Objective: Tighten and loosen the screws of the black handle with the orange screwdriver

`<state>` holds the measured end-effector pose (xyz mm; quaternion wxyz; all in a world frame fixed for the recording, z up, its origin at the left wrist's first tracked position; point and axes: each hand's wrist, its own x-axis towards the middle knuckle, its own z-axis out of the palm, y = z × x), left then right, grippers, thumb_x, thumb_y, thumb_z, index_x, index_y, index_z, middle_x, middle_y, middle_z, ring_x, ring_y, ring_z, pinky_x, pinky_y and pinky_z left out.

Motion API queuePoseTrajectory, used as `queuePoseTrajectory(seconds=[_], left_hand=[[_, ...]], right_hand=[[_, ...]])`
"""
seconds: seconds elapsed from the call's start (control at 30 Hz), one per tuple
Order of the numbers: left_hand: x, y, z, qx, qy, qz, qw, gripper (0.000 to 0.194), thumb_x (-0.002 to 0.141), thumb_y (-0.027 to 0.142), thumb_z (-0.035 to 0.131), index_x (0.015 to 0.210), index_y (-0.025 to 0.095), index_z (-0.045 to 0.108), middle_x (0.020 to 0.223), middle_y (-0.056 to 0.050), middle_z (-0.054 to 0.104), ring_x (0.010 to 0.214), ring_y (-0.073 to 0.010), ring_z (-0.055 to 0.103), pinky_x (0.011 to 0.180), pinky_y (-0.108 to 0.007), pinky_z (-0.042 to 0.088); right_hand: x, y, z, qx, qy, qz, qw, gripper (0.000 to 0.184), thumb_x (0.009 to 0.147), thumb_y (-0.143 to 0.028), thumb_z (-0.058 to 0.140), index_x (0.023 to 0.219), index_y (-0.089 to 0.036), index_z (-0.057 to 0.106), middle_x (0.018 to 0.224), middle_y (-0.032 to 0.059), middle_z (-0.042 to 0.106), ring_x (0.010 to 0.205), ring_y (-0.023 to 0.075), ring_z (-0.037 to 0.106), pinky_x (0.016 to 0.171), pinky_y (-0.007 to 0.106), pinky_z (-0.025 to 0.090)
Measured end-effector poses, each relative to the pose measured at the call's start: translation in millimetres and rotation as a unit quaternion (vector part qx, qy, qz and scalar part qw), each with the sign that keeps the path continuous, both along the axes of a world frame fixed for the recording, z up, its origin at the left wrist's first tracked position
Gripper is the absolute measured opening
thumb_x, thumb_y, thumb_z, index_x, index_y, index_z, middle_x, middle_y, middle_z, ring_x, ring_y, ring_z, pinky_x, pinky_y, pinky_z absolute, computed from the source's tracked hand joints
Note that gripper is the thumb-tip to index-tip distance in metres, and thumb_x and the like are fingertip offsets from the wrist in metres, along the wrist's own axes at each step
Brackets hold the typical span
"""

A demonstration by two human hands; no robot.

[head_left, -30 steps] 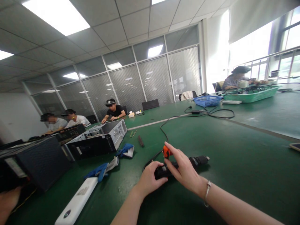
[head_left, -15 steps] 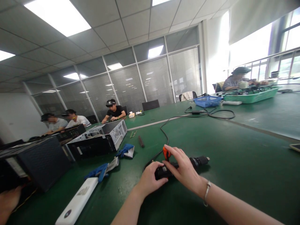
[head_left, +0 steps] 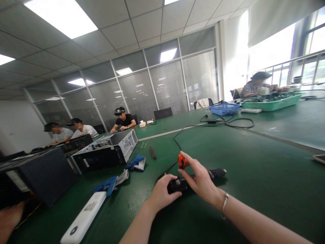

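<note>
On the green table in front of me lies a long black tube-shaped tool point(head_left: 179, 184), a corded body with a small metal tip at its right end. My left hand point(head_left: 162, 193) is closed round its left part, thumb on the near side. Above the body, my right hand point(head_left: 199, 176) pinches a short orange-and-black handle point(head_left: 182, 161) between thumb and fingertips. It looks like a stubby screwdriver, but its lower end is hidden by my thumb. A black cord point(head_left: 169, 167) runs from behind my left hand toward the far side.
To the left stand an open computer case point(head_left: 106, 152) and a dark case point(head_left: 48, 176). Blue-grey gloves point(head_left: 111, 184) and a white bar-shaped device point(head_left: 85, 217) lie nearer. Blue point(head_left: 224, 109) and green baskets point(head_left: 274, 105) stand far right. Other people sit around; a co-worker's hand point(head_left: 11, 217) shows lower left.
The orange-and-black handle has risen slightly and shifted right in my right hand, with more of its orange side showing. My left hand stays on the black tool.
</note>
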<state>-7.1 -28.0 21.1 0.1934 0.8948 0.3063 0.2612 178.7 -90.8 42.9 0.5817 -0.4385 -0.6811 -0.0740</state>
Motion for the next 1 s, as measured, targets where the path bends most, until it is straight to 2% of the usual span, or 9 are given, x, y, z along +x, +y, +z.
queuePoseTrajectory(seconds=[0.13, 0.27, 0.53, 0.83, 0.9, 1.0], left_hand=[[0, 2, -1.7, -0.005, -0.01, 0.004, 1.0, 0.045, 0.064, 0.027, 0.079, 0.106, 0.023, 0.061, 0.103, -0.004, 0.065, 0.093, -0.023, 0.06, 0.085, -0.034, 0.047], [-1, 3, -1.6, -0.002, -0.017, 0.003, 1.0, 0.047, 0.061, 0.028, 0.082, 0.103, 0.022, 0.062, 0.099, -0.003, 0.065, 0.09, -0.0223, 0.061, 0.081, -0.032, 0.047], [-1, 1, -0.1, -0.009, -0.019, 0.004, 1.0, 0.048, 0.059, 0.029, 0.083, 0.102, 0.022, 0.063, 0.1, -0.004, 0.066, 0.089, -0.0226, 0.061, 0.08, -0.033, 0.048], [0, -1, -1.1, -0.017, -0.018, -0.011, 1.0, 0.05, 0.06, 0.029, 0.083, 0.105, 0.021, 0.063, 0.101, -0.003, 0.066, 0.089, -0.0211, 0.062, 0.081, -0.031, 0.048], [0, -1, -0.9, -0.015, -0.017, -0.013, 1.0, 0.049, 0.061, 0.029, 0.083, 0.105, 0.021, 0.063, 0.101, -0.003, 0.067, 0.088, -0.0211, 0.062, 0.08, -0.031, 0.048], [1, -1, -1.8, -0.011, -0.023, -0.015, 1.0, 0.049, 0.061, 0.029, 0.083, 0.105, 0.021, 0.063, 0.101, -0.003, 0.067, 0.089, -0.0212, 0.062, 0.08, -0.031, 0.048]], right_hand=[[3, 7, -7.2, 0.047, 0.087, -0.013, 0.995, 0.054, 0.09, -0.027, 0.054, 0.14, -0.024, 0.036, 0.107, 0.0084, 0.063, 0.094, 0.0209, 0.062, 0.084, 0.039, 0.053], [4, 10, -10.5, 0.036, 0.12, -0.014, 0.992, 0.055, 0.089, -0.027, 0.056, 0.14, -0.025, 0.035, 0.109, 0.0089, 0.062, 0.096, 0.0215, 0.062, 0.086, 0.041, 0.053], [5, 12, -12.3, -0.002, 0.084, -0.006, 0.996, 0.054, 0.089, -0.026, 0.055, 0.14, -0.026, 0.036, 0.102, 0.0064, 0.063, 0.091, 0.0205, 0.061, 0.081, 0.038, 0.054], [2, 8, -5.2, -0.081, 0.027, 0.018, 0.996, 0.06, 0.091, -0.021, 0.047, 0.146, -0.028, 0.026, 0.112, 0.0072, 0.062, 0.096, 0.021, 0.061, 0.085, 0.04, 0.053], [2, 7, -3.7, -0.091, 0.027, 0.013, 0.995, 0.063, 0.09, -0.022, 0.049, 0.147, -0.028, 0.023, 0.114, 0.0076, 0.061, 0.097, 0.0217, 0.061, 0.086, 0.041, 0.052], [3, 7, -3.3, -0.09, 0.033, 0.006, 0.995, 0.064, 0.086, -0.025, 0.056, 0.144, -0.029, 0.029, 0.111, 0.0062, 0.062, 0.096, 0.0222, 0.061, 0.087, 0.042, 0.051]])
